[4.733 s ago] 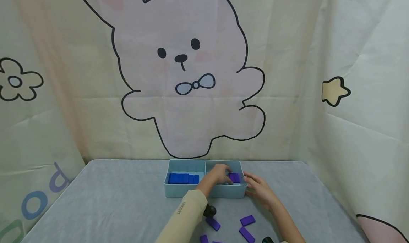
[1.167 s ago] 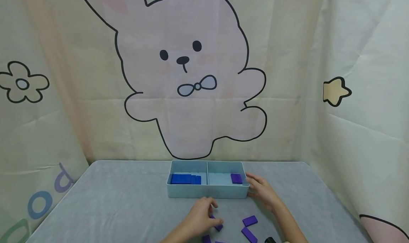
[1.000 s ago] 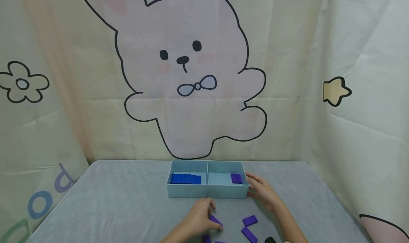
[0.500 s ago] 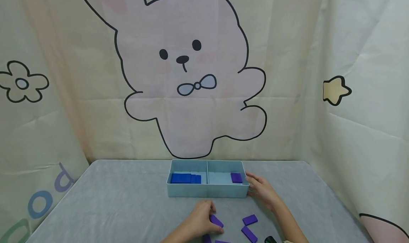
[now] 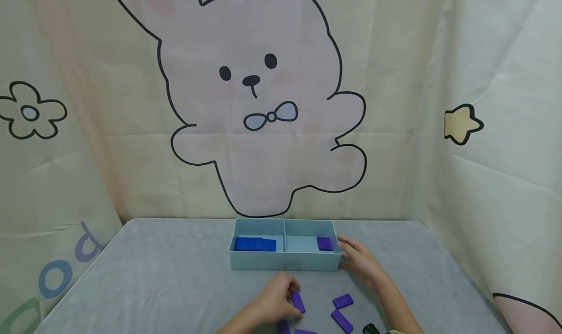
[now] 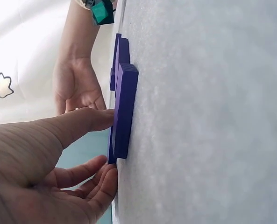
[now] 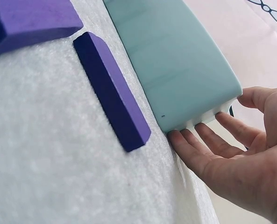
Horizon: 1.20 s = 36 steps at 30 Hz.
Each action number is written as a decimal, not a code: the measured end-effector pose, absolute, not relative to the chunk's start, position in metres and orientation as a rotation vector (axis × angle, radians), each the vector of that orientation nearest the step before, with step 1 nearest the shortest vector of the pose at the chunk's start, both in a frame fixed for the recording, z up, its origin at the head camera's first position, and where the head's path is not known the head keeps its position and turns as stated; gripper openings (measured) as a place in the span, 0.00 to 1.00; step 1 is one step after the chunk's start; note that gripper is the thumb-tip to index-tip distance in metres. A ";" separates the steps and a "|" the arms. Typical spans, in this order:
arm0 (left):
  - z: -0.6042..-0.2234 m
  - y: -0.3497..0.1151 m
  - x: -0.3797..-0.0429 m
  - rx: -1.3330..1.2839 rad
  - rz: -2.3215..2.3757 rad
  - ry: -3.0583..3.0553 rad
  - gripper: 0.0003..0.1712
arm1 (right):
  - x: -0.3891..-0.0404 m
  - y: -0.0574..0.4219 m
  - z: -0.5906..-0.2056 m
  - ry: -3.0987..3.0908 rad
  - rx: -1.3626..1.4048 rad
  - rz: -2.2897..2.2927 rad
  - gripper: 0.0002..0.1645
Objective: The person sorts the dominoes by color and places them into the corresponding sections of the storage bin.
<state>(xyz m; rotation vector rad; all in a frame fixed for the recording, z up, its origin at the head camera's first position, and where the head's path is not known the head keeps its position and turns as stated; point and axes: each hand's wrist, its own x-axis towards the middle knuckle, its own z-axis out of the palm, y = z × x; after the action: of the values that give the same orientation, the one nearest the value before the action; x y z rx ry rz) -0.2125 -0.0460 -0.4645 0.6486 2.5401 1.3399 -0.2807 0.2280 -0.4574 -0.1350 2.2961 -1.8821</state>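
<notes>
My left hand [image 5: 277,299] pinches a flat purple block [image 5: 298,302] between thumb and fingers, close over the table in front of the box. In the left wrist view, a nearer purple block [image 6: 124,112] hides much of the pinched one and my thumb tip. A light teal box [image 5: 285,262] with two compartments stands behind. My right hand [image 5: 361,262] rests its fingertips on the box's right end; the right wrist view shows the fingers [image 7: 189,151] spread along that end wall. Blue blocks [image 5: 252,245] lie in the left compartment, purple ones [image 5: 325,244] in the right.
Between the hands lie two loose purple blocks [image 5: 343,301], one angled below the other. More purple blocks [image 5: 283,327] sit at the bottom edge of the head view. A grey cloth covers the table [image 5: 175,275]; a printed curtain [image 5: 263,168] hangs behind it.
My left hand has left the box's right compartment, come down to the table and taken hold of a purple block, turning it more upright in the head view. The right hand stays at the box.
</notes>
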 end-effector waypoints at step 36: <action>-0.487 -0.054 -0.239 0.766 1.325 2.442 0.22 | -0.283 0.229 -0.460 2.307 -0.131 -1.894 0.36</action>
<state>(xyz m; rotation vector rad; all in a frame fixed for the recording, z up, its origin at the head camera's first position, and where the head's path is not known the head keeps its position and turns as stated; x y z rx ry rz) -0.2393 -0.0543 -0.4866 0.7661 2.4422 1.3251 -0.2830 0.2286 -0.4597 -0.1306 2.3070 -1.8938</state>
